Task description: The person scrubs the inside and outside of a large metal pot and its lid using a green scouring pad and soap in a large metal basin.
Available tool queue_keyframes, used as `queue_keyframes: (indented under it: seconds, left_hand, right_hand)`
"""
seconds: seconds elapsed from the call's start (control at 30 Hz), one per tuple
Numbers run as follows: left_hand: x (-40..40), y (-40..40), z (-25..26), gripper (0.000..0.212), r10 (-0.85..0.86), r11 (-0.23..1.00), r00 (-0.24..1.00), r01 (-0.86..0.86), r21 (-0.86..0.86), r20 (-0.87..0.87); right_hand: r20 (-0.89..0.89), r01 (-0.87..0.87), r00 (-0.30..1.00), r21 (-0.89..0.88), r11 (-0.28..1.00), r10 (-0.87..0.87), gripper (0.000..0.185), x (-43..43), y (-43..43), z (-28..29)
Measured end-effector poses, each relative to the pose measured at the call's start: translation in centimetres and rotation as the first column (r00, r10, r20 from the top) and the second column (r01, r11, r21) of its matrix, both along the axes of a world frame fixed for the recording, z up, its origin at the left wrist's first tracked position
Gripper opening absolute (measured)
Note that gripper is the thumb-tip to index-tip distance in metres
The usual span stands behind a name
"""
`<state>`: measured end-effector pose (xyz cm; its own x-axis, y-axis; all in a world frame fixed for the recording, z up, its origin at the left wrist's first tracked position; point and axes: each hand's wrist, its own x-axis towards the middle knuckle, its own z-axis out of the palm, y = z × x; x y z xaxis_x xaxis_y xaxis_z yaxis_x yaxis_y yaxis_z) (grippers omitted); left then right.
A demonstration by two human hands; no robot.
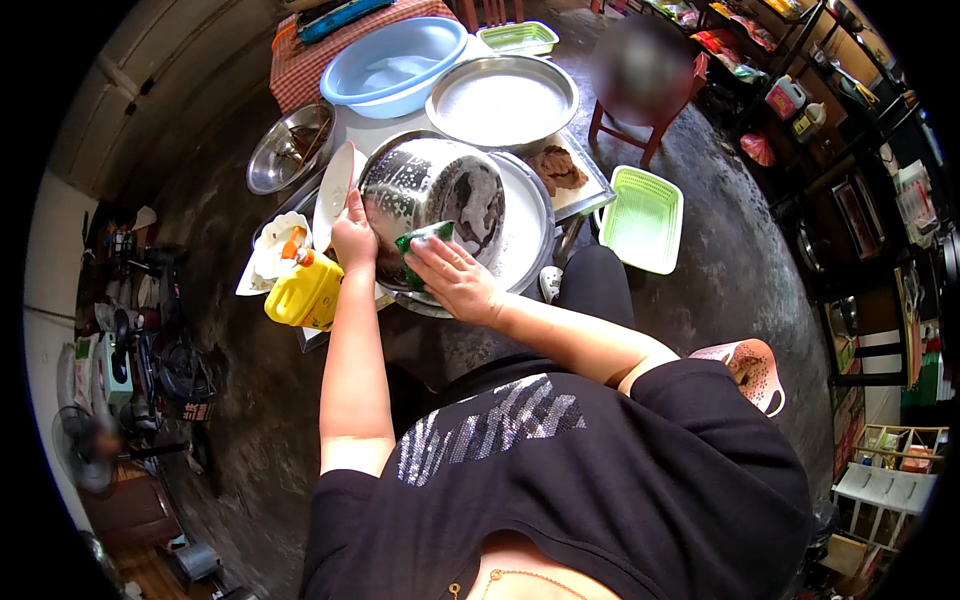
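Note:
A metal pot (409, 180) with soap suds lies tilted on its side over a wide round basin (529, 225) of whitish, sudsy liquid. My left hand (355, 236) grips the pot's rim at its near left side. Under my right hand (454, 279), a green scouring pad (426, 234) is pressed to the pot's lower outer wall, with suds on the fingers. A white dish with a red rim (335, 187) leans left of the pot. Close to my left forearm stands a yellow plastic jug (306, 295) with an orange pump top.
Behind the pot are a large steel basin (502, 101) and blue plastic tubs (394, 64). A steel bowl (281, 154) is at the left. Brown crumpled material (556, 169) lies at the table's right, beside a green basket (643, 217). A red stool (626, 133) stands beyond.

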<state>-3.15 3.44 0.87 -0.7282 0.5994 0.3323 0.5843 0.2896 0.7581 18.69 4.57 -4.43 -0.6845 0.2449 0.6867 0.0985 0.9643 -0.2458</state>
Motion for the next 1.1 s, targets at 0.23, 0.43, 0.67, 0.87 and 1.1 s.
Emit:
queue_keyframes:
  seconds: [0.23,0.43,0.67,0.87,1.1]
  left_hand:
    - [0.7,-0.5,-0.2,0.064,-0.014,0.999,0.999,0.017,0.048,-0.052]
    - [2.9,-0.8,0.3,0.066,-0.027,0.992,0.992,0.041,0.116,-0.121]
    - [4.2,-1.3,0.2,0.065,-0.030,0.993,0.992,0.043,0.109,-0.122]
    - [5.2,-2.3,0.4,0.065,-0.072,0.992,0.992,0.082,0.093,-0.105]
    - [6.2,-2.6,0.7,0.060,-0.102,0.970,0.976,0.141,0.199,-0.193]
  right_hand:
    - [-0.063,0.220,0.972,-0.103,0.970,-0.227,0.050,-3.5,2.8,7.8]
    - [0.179,0.327,0.943,-0.366,0.871,-0.279,0.036,-5.1,11.5,10.7]
    - [0.342,0.536,0.838,-0.375,0.757,-0.424,0.043,-6.2,11.6,11.7]
    - [0.221,0.425,0.893,-0.131,0.896,-0.391,0.045,-4.9,3.5,11.2]
    - [0.230,0.435,0.891,-0.187,0.881,-0.391,0.037,-3.5,4.9,12.3]
